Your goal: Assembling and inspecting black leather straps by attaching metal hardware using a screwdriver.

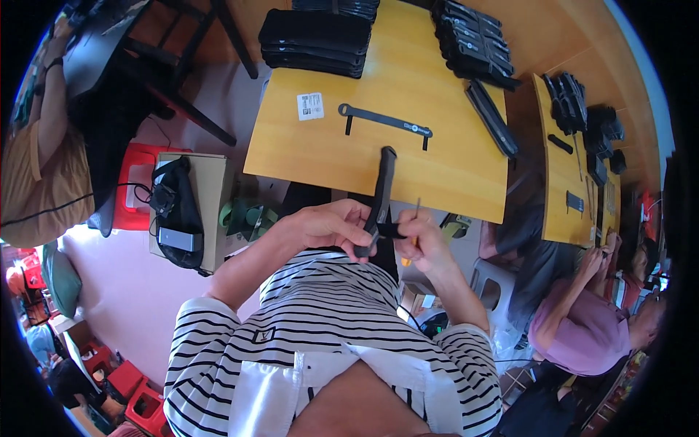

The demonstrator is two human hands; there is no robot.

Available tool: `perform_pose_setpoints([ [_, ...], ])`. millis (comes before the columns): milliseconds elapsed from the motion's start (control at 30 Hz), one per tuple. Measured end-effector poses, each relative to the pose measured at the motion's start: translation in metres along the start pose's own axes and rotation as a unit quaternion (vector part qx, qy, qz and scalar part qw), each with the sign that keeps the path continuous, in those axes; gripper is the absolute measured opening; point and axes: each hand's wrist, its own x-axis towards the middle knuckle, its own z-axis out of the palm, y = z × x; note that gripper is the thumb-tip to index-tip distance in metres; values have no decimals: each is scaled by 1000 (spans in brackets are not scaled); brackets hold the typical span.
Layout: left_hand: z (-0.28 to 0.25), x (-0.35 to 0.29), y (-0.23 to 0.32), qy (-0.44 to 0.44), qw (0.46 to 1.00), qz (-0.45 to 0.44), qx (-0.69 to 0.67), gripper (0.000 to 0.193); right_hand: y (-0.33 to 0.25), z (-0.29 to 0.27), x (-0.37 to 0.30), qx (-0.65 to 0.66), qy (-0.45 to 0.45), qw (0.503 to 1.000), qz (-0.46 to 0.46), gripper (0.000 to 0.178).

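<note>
My left hand [331, 224] is closed around the lower part of a long black strap [383, 182], whose rounded end points up over the table's near edge. A short black tab [392, 231] sticks out sideways from it toward my right hand [428, 246]. My right fingers are pinched at that tab and also hold a thin tool with an orange handle [405, 261]; its slim shaft points upward, and its exact kind is unclear. On the table lies another black strap [386, 121] with a ring at one end and two short tabs hanging from it.
The yellow table [291, 153] bears a white label sheet [310, 106], a stack of black straps [313, 44], a bundled pile [473, 40] and a long black piece [491, 120]. A cardboard box [218, 189] stands at left. Co-workers sit at right and far left.
</note>
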Motion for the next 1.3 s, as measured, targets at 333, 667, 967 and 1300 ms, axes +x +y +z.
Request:
perform_pose_setpoints([
  [333,-2,21,4,-108,994,-9,-2,48,-57,-37,40,428,27,899,-85,22],
  [667,5,21,13,-106,993,57,9,48,-181,-116,100,346,98,889,-283,26],
  [967,12,-12,0,-184,981,23,51,49,-266,-209,86,434,69,801,-407,24],
  [1300,-45,-52,12,328,873,191,306,45,-205,-83,-17,-356,365,760,-404,18],
])
